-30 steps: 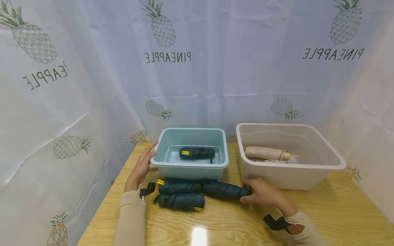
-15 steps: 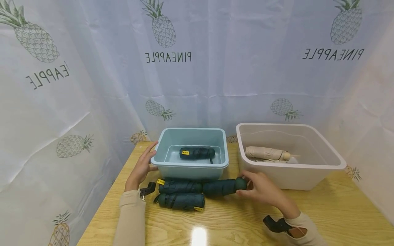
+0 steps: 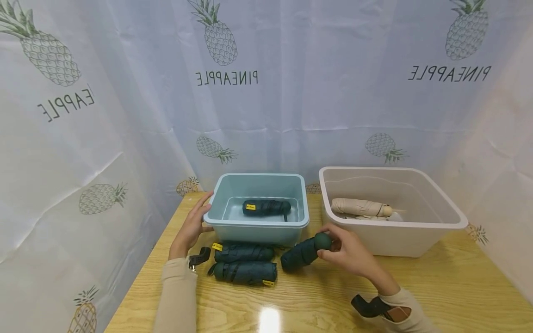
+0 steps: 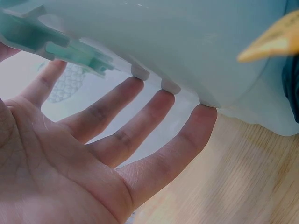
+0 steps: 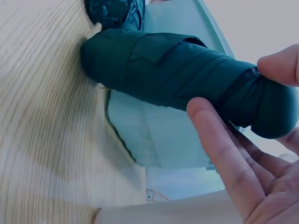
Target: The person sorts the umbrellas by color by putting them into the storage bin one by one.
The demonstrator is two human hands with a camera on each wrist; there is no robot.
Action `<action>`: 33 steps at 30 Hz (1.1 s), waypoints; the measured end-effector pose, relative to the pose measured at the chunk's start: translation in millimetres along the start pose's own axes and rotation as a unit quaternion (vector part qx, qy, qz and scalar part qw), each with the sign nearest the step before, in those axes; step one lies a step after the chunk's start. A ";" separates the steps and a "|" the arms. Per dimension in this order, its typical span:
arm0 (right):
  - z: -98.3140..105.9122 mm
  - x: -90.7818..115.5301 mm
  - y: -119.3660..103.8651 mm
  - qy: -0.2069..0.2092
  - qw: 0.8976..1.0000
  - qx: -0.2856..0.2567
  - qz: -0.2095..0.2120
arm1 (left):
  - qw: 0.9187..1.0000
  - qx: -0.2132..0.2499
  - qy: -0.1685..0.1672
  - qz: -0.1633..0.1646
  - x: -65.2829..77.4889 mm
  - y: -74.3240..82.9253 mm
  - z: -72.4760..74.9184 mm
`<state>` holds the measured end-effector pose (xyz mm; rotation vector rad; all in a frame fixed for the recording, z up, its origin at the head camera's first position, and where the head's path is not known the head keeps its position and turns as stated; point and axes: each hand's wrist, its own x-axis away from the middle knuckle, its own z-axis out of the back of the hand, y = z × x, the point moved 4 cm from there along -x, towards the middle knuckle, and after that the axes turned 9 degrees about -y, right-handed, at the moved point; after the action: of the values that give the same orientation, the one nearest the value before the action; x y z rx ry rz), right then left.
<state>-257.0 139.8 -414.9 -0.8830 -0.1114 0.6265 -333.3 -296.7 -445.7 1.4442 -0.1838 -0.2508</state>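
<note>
My right hand (image 3: pixel 353 253) grips a folded dark green umbrella (image 3: pixel 300 255) by its rounded handle end, between thumb and fingers. That end is tilted up, while the far end of the umbrella (image 5: pixel 159 70) points down at the table. My left hand (image 3: pixel 193 230) lies along the left side of a light blue bin (image 3: pixel 256 234); its fingertips (image 4: pixel 203 114) touch the bin's outer wall. Two more folded dark umbrellas, a rear one (image 3: pixel 243 253) and a front one (image 3: pixel 245 273), lie on the table before the bin. Another dark umbrella (image 3: pixel 266 207) with a yellow tag rests inside it.
To the right stands a larger whitish bin (image 3: pixel 387 238) with a beige folded umbrella (image 3: pixel 360 206) inside, close behind my right hand. Both bins are on the wooden table (image 3: pixel 333 305). A pineapple-print curtain (image 3: pixel 291 106) hangs behind and at the sides.
My right hand has raised the handle end of the umbrella from the table and swung it to a tilt, shifting slightly left. The left hand and both bins have stayed put.
</note>
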 end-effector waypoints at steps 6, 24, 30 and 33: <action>1.4 0.8 0.4 -0.019 0.999 -0.045 0.000 | 1.000 0.000 0.002 0.000 0.5 -1.0 0.5; 7.2 2.7 -8.5 -0.008 0.955 -0.292 0.044 | 1.000 0.007 0.003 0.002 0.5 -2.7 1.1; 9.8 3.1 -12.4 0.000 0.935 -0.349 0.058 | 1.000 0.001 0.001 0.001 0.7 -1.8 0.5; 9.5 2.4 -14.6 0.003 0.928 -0.367 0.061 | 1.000 0.001 0.000 0.002 0.4 -2.2 0.2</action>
<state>-251.5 140.8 -398.2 -1.6266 -0.3000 0.7070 -333.1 -297.2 -447.8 1.4450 -0.1870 -0.2468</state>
